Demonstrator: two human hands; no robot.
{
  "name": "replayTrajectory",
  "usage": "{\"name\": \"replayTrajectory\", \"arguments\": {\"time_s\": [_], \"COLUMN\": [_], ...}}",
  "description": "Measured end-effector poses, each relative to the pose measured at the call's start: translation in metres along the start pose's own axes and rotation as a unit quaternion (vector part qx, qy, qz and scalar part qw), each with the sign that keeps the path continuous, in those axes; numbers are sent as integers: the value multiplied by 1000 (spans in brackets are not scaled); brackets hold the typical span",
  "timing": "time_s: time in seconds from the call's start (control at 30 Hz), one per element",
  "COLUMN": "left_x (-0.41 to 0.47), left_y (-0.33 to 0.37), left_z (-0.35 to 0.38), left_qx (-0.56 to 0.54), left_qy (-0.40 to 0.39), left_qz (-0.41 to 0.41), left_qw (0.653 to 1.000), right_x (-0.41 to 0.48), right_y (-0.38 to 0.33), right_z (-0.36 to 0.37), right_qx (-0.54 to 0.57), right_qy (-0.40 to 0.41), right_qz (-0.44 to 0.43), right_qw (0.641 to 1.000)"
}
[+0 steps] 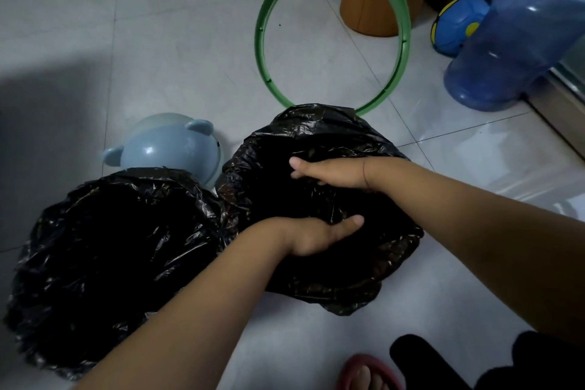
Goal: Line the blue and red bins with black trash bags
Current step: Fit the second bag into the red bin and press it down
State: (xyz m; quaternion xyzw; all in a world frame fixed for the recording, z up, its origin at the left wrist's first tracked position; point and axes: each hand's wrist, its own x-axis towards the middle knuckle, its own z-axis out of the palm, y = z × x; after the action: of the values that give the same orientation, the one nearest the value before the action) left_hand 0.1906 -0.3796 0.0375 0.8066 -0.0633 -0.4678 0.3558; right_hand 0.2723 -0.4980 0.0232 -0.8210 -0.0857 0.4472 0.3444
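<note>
Two bins stand on the tiled floor, both fully wrapped in black trash bags, so their colours are hidden. The left bag [120, 250] is draped over its bin's rim and nobody touches it. Both my hands are inside the mouth of the right bag [316, 136]. My left hand [319, 236] reaches in from the near side, thumb out, fingers curled into the plastic. My right hand [329, 172] comes in from the right and grips the plastic at the far side, its fingertips sunk in the dark folds.
A green ring [402, 9] lies on the floor behind the right bin. A pale blue bear-eared lid [164, 146] rests between the bins. An orange stool [367, 13], a blue-yellow ball [456, 25] and a big blue water bottle [519, 38] stand far right. My slippered foot [364, 374] is at the bottom.
</note>
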Motion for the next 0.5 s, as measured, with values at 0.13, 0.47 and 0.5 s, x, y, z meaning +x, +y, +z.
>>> {"name": "replayTrajectory", "arguments": {"time_s": [0.13,0.47,0.5], "left_x": [-10,-19,-24], "left_y": [-7,-5,-4], "left_z": [-33,-43,-44], "left_qx": [-138,-301,-283], "left_qy": [76,232,236], "left_qz": [-36,-58,-49], "left_qw": [987,923,928], "right_x": [-12,-48,-57], "right_y": [14,-6,-9], "right_z": [2,7,0], "right_qx": [93,-46,-28], "right_qy": [54,-8,4], "right_qz": [71,47,11], "right_qw": [992,998,1000]}}
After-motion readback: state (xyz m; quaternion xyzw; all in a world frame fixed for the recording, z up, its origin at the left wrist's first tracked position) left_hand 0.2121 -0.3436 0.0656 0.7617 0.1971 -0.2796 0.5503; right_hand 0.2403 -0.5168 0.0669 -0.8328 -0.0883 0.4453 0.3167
